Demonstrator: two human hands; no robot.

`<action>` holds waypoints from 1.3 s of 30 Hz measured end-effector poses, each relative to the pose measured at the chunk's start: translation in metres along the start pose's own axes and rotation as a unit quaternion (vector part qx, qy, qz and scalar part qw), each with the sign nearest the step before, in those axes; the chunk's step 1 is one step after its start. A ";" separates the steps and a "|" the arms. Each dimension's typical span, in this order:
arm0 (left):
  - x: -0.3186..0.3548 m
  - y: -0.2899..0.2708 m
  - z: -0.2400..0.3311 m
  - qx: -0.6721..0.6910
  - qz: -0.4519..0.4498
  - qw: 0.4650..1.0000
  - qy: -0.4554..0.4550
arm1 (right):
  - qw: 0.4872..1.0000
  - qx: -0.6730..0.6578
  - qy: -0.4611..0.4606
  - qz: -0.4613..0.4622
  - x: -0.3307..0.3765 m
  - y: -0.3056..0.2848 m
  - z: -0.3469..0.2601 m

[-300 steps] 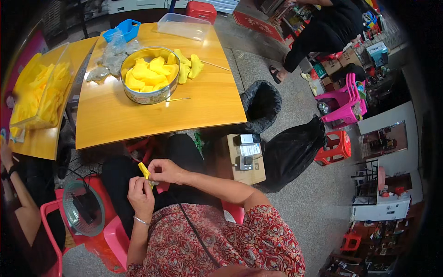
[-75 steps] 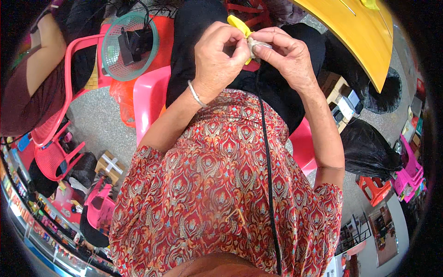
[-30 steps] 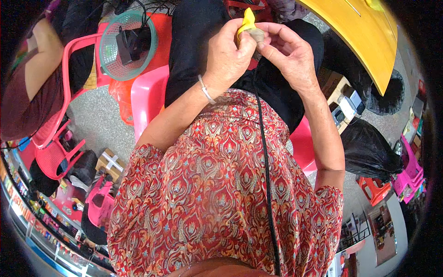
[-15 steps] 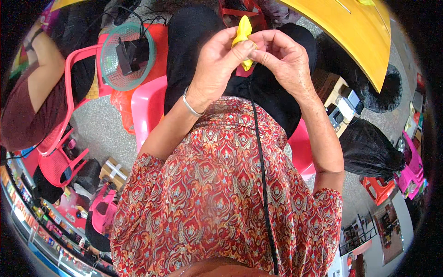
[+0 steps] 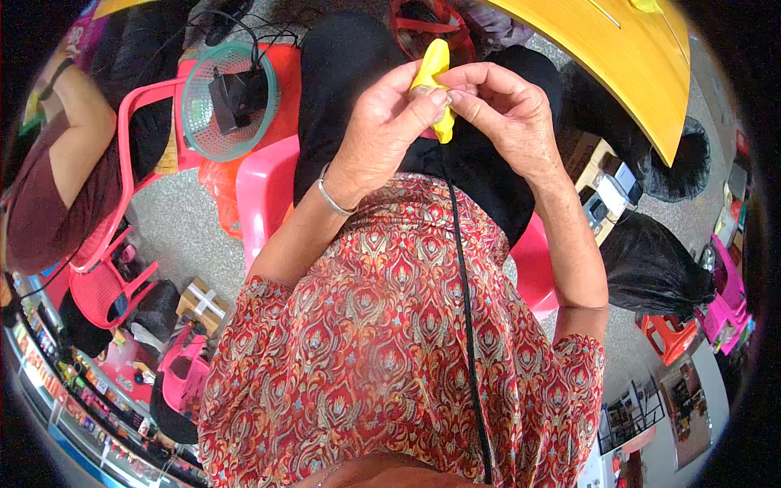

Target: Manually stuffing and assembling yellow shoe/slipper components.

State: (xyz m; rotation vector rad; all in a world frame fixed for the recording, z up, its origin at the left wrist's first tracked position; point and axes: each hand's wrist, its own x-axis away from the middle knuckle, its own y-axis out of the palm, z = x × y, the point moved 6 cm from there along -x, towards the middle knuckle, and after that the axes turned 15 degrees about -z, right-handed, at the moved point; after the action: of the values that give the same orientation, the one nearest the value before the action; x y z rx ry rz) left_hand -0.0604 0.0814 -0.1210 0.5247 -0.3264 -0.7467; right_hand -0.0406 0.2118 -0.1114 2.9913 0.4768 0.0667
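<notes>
Both hands meet above the lap, just below the curved edge of the yellow wooden desk (image 5: 618, 73): the left hand (image 5: 382, 130) and the right hand (image 5: 504, 118) each hold a pinching grip on a small yellow piece of fruit (image 5: 431, 69), thumbs and fingertips pressed onto it from either side. The fruit stands upright between the fingertips, over black trousers and well left of the desk's edge. Left of the hands, a green mesh basket (image 5: 232, 102) sits on a pink plastic chair (image 5: 138, 203).
</notes>
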 end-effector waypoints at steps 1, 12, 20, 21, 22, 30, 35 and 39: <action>0.000 0.000 0.000 0.001 0.000 1.000 -0.001 | 1.000 -0.012 -0.007 0.013 0.001 0.000 -0.002; -0.003 0.002 0.002 -0.098 0.077 0.991 0.055 | 0.983 0.136 -0.100 0.065 0.002 -0.001 -0.016; -0.011 -0.001 0.001 -0.010 0.093 0.994 0.056 | 0.991 0.053 -0.096 0.076 0.001 -0.007 -0.010; -0.011 -0.002 -0.002 0.020 0.097 0.994 0.044 | 0.991 0.079 -0.079 0.066 0.000 -0.007 -0.008; -0.011 -0.002 -0.002 0.019 0.098 0.994 0.044 | 0.991 0.105 -0.062 0.057 -0.001 -0.007 -0.007; -0.014 0.010 0.002 0.083 -0.013 0.992 0.090 | 0.999 0.000 -0.035 0.026 -0.005 -0.007 -0.005; -0.009 0.000 0.008 0.044 0.041 0.995 0.074 | 0.999 -0.012 -0.004 0.046 -0.005 -0.015 0.008; -0.005 -0.009 0.003 0.085 0.033 0.995 0.028 | 0.999 -0.019 0.031 0.037 -0.002 -0.014 0.009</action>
State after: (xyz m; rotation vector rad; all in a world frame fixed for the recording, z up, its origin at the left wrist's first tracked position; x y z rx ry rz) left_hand -0.0702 0.0786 -0.1240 0.6912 -0.3553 -0.6421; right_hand -0.0465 0.2235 -0.1221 2.9772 0.3661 0.1734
